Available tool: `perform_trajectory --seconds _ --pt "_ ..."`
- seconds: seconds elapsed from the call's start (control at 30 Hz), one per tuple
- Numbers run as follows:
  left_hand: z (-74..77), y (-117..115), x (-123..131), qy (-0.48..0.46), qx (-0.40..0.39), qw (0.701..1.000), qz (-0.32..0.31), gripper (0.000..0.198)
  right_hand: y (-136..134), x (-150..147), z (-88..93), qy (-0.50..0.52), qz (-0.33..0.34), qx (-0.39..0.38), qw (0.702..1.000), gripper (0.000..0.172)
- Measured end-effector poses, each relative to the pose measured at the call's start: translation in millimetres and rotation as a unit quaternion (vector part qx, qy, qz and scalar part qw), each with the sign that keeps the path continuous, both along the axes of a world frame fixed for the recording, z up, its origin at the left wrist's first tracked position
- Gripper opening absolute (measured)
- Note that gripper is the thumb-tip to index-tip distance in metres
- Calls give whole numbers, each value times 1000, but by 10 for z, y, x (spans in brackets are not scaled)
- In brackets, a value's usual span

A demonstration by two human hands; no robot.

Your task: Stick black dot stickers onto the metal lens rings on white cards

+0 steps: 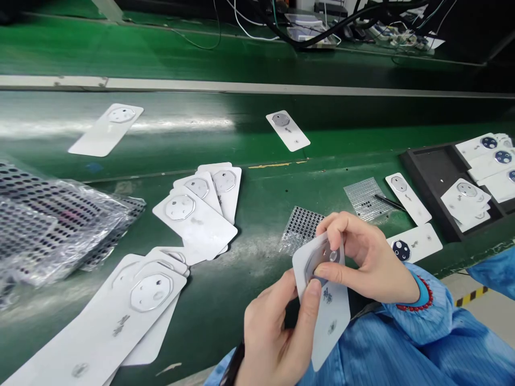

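Head view: I see left hand (277, 329) pinching white card (332, 327) along lower edge, right hand (372, 262) clasping its upper part, thumb (322, 273) pressed beside silver disc (332, 256). Card held above green bench (225, 332). Risk: hard thumb pressure could crease card or scratch disc; loose pinch could let card slip and drop.
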State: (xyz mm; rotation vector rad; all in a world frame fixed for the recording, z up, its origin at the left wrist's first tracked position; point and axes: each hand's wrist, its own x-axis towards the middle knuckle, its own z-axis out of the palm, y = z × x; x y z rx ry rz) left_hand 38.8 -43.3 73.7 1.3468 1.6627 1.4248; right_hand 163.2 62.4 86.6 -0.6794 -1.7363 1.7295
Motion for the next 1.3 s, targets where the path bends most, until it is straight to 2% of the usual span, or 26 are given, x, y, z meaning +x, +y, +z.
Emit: perform_trajectory --seconds 0.17,0.3,0.37,0.5,0.77,0.9,1.1,1.3 --pt "4 -5 3 17 18 999 -20 15 38 5 43 -16 14 3 1000 24" --pt "14 -14 4 73 32 996 -31 14 46 8 97 -29 30 -20 999 30" --pt "2 -12 -6 94 45 994 -30 15 28 7 113 -48 15 -7 999 33" --pt "-51 16 -29 75 49 996 -9 13 -16 -7 88 -53 -30 41 997 30" --pt "-112 27 39 104 73 988 88 15 -15 -18 88 -46 -15 58 997 24" --pt "-100 29 36 120 74 986 90 22 -6 -5 119 -42 2 40 998 21" --pt "-52 19 54 138 62 986 74 18 -10 -13 138 -36 -6 32 999 28" --pt "-103 11 108 163 73 979 100 21 -108 -16 106 -86 -53 106 989 29"
